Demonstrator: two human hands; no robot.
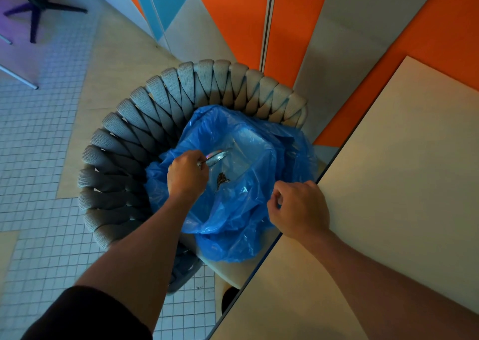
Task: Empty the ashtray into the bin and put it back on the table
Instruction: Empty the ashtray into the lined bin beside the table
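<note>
Some dark ash (pixel 222 179) lies inside the blue bin bag (pixel 233 225), ashtray (pixel 216 156) tipped above.

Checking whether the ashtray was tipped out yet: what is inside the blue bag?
Inside the blue bag lies a small dark heap of ash, below the tilted ashtray held by the left hand. The bag's folds hide anything deeper.

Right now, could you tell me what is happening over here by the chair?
A person is emptying a metal ashtray into a bin lined with a blue plastic bag, which sits on a woven chair. The left hand tips the ashtray over the opening, and the right hand pinches the bag's edge beside the table. Some debris lies inside the bag.
</note>
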